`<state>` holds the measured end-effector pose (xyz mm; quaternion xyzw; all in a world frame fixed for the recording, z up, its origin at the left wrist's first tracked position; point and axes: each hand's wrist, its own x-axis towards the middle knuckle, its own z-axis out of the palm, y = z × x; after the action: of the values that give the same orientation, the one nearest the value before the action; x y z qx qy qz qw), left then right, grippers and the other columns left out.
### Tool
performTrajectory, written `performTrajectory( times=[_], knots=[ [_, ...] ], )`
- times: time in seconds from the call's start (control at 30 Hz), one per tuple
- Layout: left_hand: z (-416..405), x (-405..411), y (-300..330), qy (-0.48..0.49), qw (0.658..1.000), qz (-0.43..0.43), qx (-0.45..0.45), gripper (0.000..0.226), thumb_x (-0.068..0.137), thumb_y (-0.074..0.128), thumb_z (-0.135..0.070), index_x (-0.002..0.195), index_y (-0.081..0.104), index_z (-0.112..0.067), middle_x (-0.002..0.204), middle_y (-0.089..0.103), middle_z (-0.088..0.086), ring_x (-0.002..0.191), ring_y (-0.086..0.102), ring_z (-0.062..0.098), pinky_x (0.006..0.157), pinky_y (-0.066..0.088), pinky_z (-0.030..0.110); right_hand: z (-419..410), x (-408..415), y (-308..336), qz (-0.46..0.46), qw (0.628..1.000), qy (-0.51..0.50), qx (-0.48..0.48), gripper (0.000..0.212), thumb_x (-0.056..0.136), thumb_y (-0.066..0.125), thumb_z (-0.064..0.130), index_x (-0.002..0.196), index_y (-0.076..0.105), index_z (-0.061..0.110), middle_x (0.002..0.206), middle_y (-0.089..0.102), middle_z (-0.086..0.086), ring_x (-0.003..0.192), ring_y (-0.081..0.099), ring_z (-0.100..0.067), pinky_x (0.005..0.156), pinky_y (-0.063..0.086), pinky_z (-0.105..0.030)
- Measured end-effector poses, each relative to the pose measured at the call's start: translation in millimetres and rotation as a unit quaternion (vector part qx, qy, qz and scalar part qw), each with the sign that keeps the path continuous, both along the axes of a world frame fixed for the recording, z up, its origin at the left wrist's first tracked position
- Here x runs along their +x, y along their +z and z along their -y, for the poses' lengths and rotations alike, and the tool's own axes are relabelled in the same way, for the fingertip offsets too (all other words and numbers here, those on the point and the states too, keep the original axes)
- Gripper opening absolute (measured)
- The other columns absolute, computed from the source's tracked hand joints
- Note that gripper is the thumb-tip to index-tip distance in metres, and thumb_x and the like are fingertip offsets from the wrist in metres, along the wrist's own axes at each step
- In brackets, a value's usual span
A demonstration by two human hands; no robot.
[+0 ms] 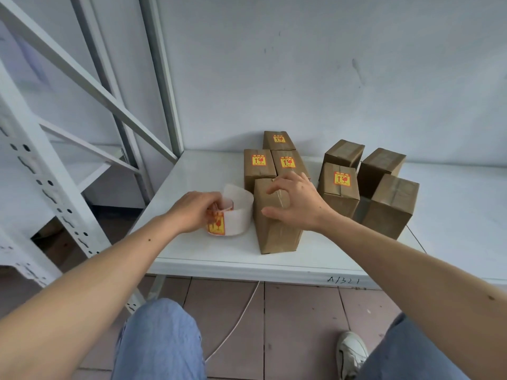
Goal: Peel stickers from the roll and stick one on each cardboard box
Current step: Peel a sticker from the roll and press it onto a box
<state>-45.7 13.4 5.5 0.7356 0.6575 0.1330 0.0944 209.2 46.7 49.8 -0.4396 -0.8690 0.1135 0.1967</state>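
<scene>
A roll of yellow-and-red stickers (pixel 233 218) on white backing sits on the white shelf (pixel 208 250), left of the boxes. My left hand (pixel 196 211) grips the roll at its left side, fingers on a sticker. My right hand (pixel 297 201) rests with fingers spread on top of the nearest cardboard box (pixel 274 231), which shows no sticker. Behind it stand three boxes with stickers (pixel 259 161), (pixel 288 162), (pixel 279 139). To the right, one box bears a sticker (pixel 341 179); three plain boxes (pixel 344 152), (pixel 382 163), (pixel 392 204) stand around it.
White metal shelving uprights and braces (pixel 57 187) rise at the left. A white wall (pixel 301 78) closes the back. A white cable (pixel 238 319) hangs below the shelf edge over the tiled floor. My legs and a shoe (pixel 351 352) are at the bottom.
</scene>
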Motion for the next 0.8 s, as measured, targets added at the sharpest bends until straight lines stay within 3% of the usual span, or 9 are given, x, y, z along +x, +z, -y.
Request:
performTrajectory(
  times=[0.13, 0.2, 0.3, 0.37, 0.47, 0.57, 0.8],
  knots=[
    [-5, 7, 18, -0.007, 0.986, 0.167, 0.011, 0.048, 0.083, 0.072, -0.013, 0.12, 0.045, -0.027, 0.092, 0.067, 0.003, 0.085, 0.062, 0.021, 0.074, 0.051, 0.033, 1, -11, 3, -0.057, 0.997, 0.035, 0.035, 0.013, 0.082, 0.072, 0.026, 0.092, 0.072, 0.018, 0.092, 0.062, 0.007, 0.091, 0.055, -0.012, 0.081, 0.048, -0.03],
    [-4, 14, 28, -0.041, 0.973, 0.228, 0.006, 0.05, 0.088, 0.067, -0.015, 0.127, 0.044, -0.035, 0.092, 0.066, 0.0, 0.086, 0.064, 0.014, 0.072, 0.053, 0.026, 1, -19, 4, -0.072, 0.995, 0.049, 0.038, 0.01, 0.084, 0.069, 0.018, 0.092, 0.073, 0.014, 0.089, 0.067, 0.004, 0.082, 0.058, -0.01, 0.075, 0.052, -0.03],
    [-4, 24, 36, -0.07, 0.959, 0.276, -0.004, 0.046, 0.09, 0.064, -0.016, 0.128, 0.051, -0.038, 0.101, 0.061, -0.007, 0.097, 0.062, 0.01, 0.074, 0.052, 0.02, -2, -29, 5, -0.099, 0.994, 0.031, 0.024, 0.018, 0.085, 0.069, 0.019, 0.101, 0.072, 0.011, 0.096, 0.072, -0.001, 0.085, 0.063, -0.014, 0.076, 0.055, -0.03],
    [-5, 30, 40, -0.079, 0.954, 0.288, 0.005, 0.045, 0.088, 0.065, -0.014, 0.129, 0.055, -0.031, 0.113, 0.062, -0.004, 0.105, 0.06, 0.01, 0.081, 0.052, 0.02, -5, -33, 6, -0.103, 0.994, 0.024, 0.007, 0.027, 0.087, 0.068, 0.024, 0.111, 0.07, 0.011, 0.104, 0.071, -0.001, 0.091, 0.065, -0.015, 0.079, 0.055, -0.028],
    [-7, 35, 45, -0.082, 0.953, 0.293, 0.015, 0.042, 0.085, 0.069, -0.012, 0.123, 0.059, -0.024, 0.113, 0.064, -0.003, 0.105, 0.061, 0.01, 0.084, 0.053, 0.021, -5, -33, 6, -0.11, 0.994, 0.023, -0.008, 0.031, 0.089, 0.067, 0.026, 0.117, 0.069, 0.013, 0.109, 0.071, -0.002, 0.095, 0.065, -0.015, 0.081, 0.054, -0.026],
    [-9, 36, 47, -0.073, 0.954, 0.29, 0.015, 0.038, 0.083, 0.071, -0.017, 0.119, 0.061, -0.023, 0.112, 0.065, 0.002, 0.105, 0.063, 0.016, 0.087, 0.055, 0.029, -5, -31, 4, -0.127, 0.992, 0.012, -0.014, 0.024, 0.089, 0.067, 0.022, 0.111, 0.072, 0.013, 0.106, 0.073, -0.003, 0.093, 0.067, -0.015, 0.083, 0.057, -0.029],
    [-9, 38, 54, -0.047, 0.967, 0.249, 0.028, 0.035, 0.077, 0.077, -0.023, 0.11, 0.067, -0.016, 0.096, 0.067, 0.001, 0.092, 0.067, 0.015, 0.077, 0.056, 0.028, -7, -28, 6, -0.155, 0.985, -0.01, -0.078, 0.012, 0.088, 0.07, 0.024, 0.089, 0.067, 0.012, 0.096, 0.071, -0.003, 0.087, 0.066, -0.015, 0.071, 0.054, -0.024]
  ],
)
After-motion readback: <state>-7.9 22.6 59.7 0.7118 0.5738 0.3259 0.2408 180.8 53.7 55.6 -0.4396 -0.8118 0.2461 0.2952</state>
